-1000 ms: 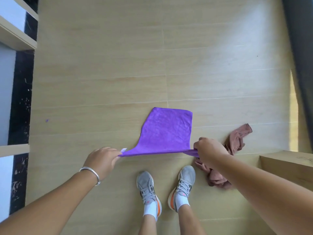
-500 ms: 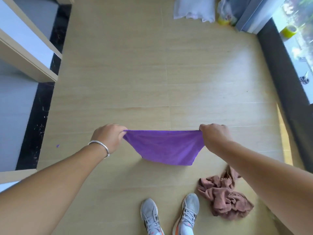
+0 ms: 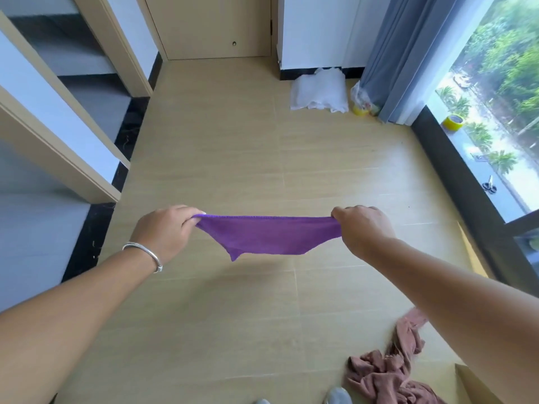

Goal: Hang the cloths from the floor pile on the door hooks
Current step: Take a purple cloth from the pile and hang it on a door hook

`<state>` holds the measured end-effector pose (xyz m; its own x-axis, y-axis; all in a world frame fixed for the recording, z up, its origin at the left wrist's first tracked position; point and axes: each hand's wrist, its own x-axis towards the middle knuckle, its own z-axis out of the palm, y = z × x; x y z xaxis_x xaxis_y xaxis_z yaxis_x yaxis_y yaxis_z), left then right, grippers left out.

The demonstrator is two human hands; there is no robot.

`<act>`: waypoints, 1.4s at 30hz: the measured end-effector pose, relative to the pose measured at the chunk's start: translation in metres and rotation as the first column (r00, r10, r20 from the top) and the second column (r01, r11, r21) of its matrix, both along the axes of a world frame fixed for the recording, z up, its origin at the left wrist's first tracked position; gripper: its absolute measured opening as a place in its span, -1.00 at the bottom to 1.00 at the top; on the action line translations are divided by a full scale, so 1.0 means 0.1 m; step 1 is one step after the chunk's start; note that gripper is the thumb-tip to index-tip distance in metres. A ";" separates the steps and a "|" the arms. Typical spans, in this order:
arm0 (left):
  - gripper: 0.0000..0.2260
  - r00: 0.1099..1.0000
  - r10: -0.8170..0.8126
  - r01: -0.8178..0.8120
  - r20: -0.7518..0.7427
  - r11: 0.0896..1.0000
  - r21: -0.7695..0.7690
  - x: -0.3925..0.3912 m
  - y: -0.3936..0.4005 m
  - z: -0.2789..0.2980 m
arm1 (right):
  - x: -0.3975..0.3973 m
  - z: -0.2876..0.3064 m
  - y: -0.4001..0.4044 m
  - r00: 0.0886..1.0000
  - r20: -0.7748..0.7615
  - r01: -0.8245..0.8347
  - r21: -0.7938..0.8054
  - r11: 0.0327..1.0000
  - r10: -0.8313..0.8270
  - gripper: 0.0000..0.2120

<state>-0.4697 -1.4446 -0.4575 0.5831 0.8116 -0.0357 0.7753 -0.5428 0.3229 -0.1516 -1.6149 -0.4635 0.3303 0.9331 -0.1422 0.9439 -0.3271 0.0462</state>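
Stretching between left hand (image 3: 166,230) and right hand (image 3: 361,228), both pinching it: purple cloth (image 3: 271,237).

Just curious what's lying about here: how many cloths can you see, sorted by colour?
Purple: 1, the purple cloth stretched between the left hand and the right hand.
Pinkish brown: 1, the brown cloth crumpled on the floor.
White: 1, the white bundle by the wall, which may be cloth.
Total: 3.
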 end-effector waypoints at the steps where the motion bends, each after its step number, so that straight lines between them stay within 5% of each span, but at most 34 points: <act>1: -0.76 1.000 -0.012 0.012 -0.005 1.000 -0.009 -0.08 -0.07 -0.05 | -0.03 -0.08 -0.06 1.000 -0.018 -0.011 -0.004 1.000 0.011 -0.64; 10: -0.75 0.987 -0.135 0.109 -0.084 0.960 -0.260 -0.80 -1.06 -1.21 | -0.43 -1.40 -0.86 0.977 -0.200 -0.109 -0.180 0.978 0.072 -0.79; 25: -0.71 0.993 0.037 -0.092 -0.114 0.843 -0.531 -1.12 -2.09 -3.65 | -0.78 -3.67 -1.70 0.933 -0.342 -0.063 -0.451 0.890 -0.108 -0.79; 34: -0.89 0.942 0.335 -0.297 0.023 0.863 -0.408 -0.73 -1.01 -5.12 | -0.28 -4.99 -0.31 0.891 -0.405 0.109 -0.245 0.963 -0.204 -0.88; 39: -0.92 0.926 0.362 -0.312 0.104 0.893 -0.325 -0.39 0.07 -5.95 | 0.18 -5.71 0.79 0.881 -0.443 0.131 -0.109 0.985 -0.166 -0.97; 42: -0.88 0.942 0.328 -0.299 0.064 0.914 -0.275 -0.18 0.57 -6.51 | 0.35 -6.27 1.31 0.873 -0.446 0.188 -0.062 0.980 -0.195 -0.84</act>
